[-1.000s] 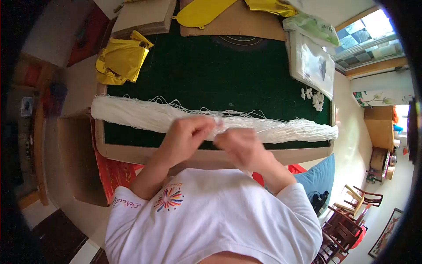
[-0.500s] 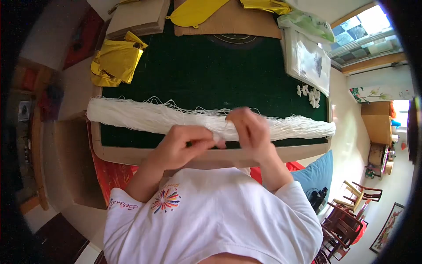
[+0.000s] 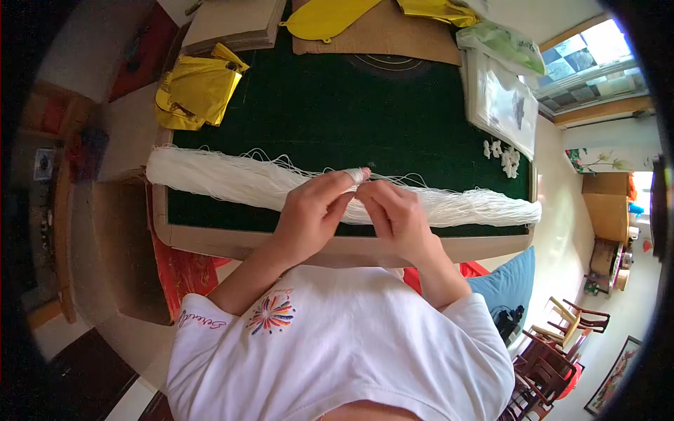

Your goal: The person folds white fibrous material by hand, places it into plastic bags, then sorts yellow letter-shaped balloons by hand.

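A long bundle of white threads [image 3: 225, 180] lies across the near part of the green table top [image 3: 337, 112], from its left edge to its right edge. My left hand [image 3: 312, 214] and my right hand [image 3: 397, 214] meet over the middle of the bundle. The fingertips of both hands pinch a few strands. White tape wraps the tip of my left forefinger, which points up at the pinch. Loose strands curl above the bundle.
Crumpled yellow foil [image 3: 196, 88] lies at the table's left corner. Cardboard sheets [image 3: 379, 35] and more yellow foil [image 3: 326, 15] sit at the far edge. A clear bag [image 3: 502, 102] and small white pieces [image 3: 504, 158] lie at the right. Chairs [image 3: 562, 337] stand lower right.
My right hand came down off the top of the bundle toward me. My left hand rose, and both hands now pinch strands at the middle.
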Available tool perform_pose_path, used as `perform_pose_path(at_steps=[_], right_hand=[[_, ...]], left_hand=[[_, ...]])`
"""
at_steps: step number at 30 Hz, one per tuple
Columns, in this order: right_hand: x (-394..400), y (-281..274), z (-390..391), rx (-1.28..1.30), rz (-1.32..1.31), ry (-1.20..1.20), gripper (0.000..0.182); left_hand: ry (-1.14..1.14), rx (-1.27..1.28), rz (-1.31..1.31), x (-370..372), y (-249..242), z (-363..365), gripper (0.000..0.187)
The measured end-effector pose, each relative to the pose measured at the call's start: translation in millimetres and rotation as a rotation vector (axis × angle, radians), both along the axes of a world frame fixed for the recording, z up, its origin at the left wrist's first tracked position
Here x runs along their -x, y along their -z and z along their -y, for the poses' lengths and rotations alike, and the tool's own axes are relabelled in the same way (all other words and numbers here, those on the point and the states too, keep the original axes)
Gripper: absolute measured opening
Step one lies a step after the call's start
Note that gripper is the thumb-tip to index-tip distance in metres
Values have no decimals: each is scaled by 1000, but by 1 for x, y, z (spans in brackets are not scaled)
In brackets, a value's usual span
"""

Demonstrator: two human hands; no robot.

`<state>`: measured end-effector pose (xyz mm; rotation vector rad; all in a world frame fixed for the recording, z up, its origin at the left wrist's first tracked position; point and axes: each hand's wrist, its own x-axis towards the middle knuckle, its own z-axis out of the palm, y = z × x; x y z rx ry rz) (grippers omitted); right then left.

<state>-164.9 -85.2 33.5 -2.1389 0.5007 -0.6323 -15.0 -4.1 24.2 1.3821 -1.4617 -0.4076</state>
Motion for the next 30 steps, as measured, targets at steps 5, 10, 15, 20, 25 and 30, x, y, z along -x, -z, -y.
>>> perform_pose_path(at_steps=[5, 10, 15, 20, 25, 30], right_hand=[[-5, -10, 2, -16, 56, 92, 17], [3, 2, 15, -44, 89, -67, 24], [-1, -9, 10, -78, 53, -21, 21], [4, -9, 17, -50, 6, -88, 17], [2, -8, 22, -101, -31, -155, 15], [-2, -11, 21, -213, -54, -135, 17]], left_hand=[[28, -176, 23, -3, 4, -6, 16], [174, -362, -324, -3, 1, -7, 4], [189, -360, -350, -6, -3, -8, 2], [187, -381, -361, 0, 6, -9, 3], [76, -481, -572, 7, 12, -12, 4], [53, -460, -576, 3, 9, -10, 4]])
